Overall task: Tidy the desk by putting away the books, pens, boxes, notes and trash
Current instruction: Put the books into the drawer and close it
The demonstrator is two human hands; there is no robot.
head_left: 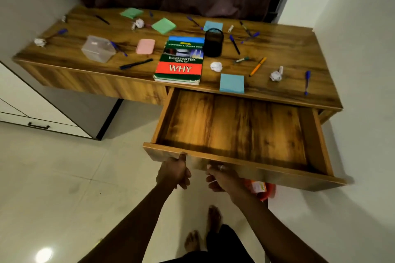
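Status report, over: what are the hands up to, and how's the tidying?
Left hand and right hand both grip the drawer by its front. Drawer open. Book, pens, notes, paper balls on the desk, not yet put away. Nothing in the way.

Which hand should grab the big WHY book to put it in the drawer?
Probably the left hand. It grips the front of the drawer near its left corner, and the WHY book lies straight beyond that corner. The right hand, also on the front, would have to cross over.

Bare forearms (136, 220), a silver ring (221, 167) on the right hand (222, 179), dark trousers (222, 243), bare feet (213, 218)
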